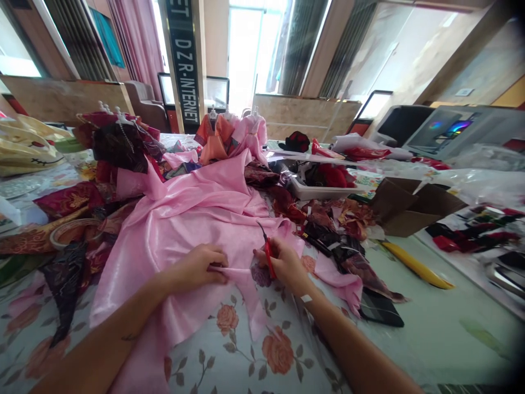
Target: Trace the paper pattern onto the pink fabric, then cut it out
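Shiny pink satin fabric (176, 219) spreads across a rose-patterned cloth (254, 342). My left hand (200, 268) pinches a narrow fold of the satin between its fingers. A little to the right, my right hand (283, 264) grips red-handled scissors (268, 254), with the blades pointing up and away from me. The scissors are beside the pinched satin, and the blades look apart from it. Pink offcuts (336, 282) and dark patterned scraps (324, 235) lie just beyond my right hand.
Small dress forms in pink and orange gowns (229, 137) stand at the back. A white tray (324, 191), a cardboard box (414, 205), a yellow curved ruler (416, 265), a black phone (379, 309) and a tape roll (69, 231) lie around the fabric.
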A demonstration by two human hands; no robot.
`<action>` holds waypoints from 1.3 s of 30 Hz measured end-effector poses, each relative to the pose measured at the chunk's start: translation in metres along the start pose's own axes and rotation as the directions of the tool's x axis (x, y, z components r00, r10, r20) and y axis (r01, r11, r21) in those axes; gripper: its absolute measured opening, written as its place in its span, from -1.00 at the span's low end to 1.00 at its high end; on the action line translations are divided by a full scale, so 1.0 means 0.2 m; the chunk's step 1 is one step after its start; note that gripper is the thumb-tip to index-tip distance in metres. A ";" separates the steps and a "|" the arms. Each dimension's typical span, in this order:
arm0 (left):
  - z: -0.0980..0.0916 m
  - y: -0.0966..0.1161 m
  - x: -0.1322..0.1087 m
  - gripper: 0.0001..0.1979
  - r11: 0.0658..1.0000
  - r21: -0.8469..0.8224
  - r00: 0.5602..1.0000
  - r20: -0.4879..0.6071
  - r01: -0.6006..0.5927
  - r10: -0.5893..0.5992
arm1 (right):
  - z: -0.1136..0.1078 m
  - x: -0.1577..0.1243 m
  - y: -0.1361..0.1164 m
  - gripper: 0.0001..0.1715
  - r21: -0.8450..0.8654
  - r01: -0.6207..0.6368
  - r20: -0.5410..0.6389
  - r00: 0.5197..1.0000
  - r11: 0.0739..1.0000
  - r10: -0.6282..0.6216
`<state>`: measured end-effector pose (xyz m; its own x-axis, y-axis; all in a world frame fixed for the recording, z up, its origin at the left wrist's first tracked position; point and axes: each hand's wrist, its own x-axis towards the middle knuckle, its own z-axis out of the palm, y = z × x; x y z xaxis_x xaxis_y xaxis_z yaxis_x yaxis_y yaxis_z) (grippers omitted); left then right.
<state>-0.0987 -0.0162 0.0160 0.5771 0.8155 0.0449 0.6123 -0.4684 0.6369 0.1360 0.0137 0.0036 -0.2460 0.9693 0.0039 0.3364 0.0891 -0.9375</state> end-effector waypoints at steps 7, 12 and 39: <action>0.08 0.06 0.02 -0.81 0.950 -0.307 0.956 -0.291 -0.049 -0.045 | 0.03 0.00 -0.02 -0.57 0.192 -0.090 0.065 0.995 0.977 0.078; 0.12 0.13 0.01 -0.81 0.813 -0.577 0.963 -0.253 -0.075 -0.090 | 0.05 0.03 0.01 -0.55 0.295 -0.022 -0.014 1.000 0.955 0.028; -0.07 0.27 0.43 -0.76 0.842 -0.539 0.999 -0.019 -0.035 0.030 | 0.01 -0.15 -0.16 -0.67 0.427 0.120 0.142 0.970 0.896 -0.197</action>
<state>-0.0225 0.0333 0.0653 0.5845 0.8075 0.0787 0.2037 -0.2400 0.9492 0.1300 -0.0194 0.0333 -0.4339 0.8901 0.1393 -0.1164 0.0980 -0.9884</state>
